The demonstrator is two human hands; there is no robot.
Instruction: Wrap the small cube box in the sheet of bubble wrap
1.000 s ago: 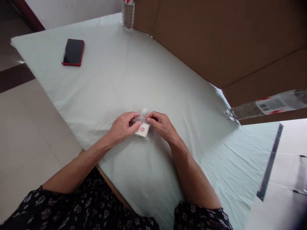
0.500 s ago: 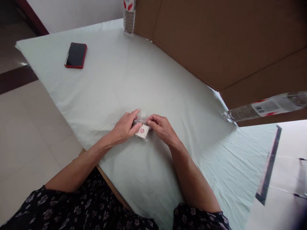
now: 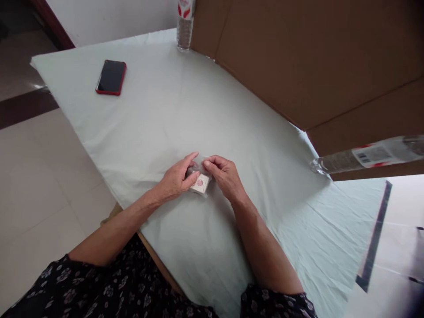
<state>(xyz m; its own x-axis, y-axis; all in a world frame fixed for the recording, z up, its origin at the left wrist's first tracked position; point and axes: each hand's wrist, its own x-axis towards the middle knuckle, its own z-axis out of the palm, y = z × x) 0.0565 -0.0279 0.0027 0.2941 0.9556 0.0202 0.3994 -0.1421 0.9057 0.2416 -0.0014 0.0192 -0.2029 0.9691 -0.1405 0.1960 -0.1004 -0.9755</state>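
A small white box (image 3: 200, 183) with a round pinkish mark on top lies inside a clear plastic bag (image 3: 198, 166) near the middle of the table. My left hand (image 3: 178, 177) grips it from the left, thumb across the top face, with the other fingers partly hidden behind it. At the far right corner, my right hand (image 3: 223, 174) pinches the loose edge of the plastic between thumb and forefinger.
A phone in a red case (image 3: 111, 77) lies at the far left of the cloth-covered table (image 3: 142, 123). Brown cardboard (image 3: 281, 57) stands along the back right, with an upright clear bottle (image 3: 184, 31) at one end and another bottle (image 3: 371, 154) at the right.
My right fingers have moved slightly left and up relative to the box, and the plastic flap now gathers at their tips. My left hand keeps its hold. The whole view has shifted a little.
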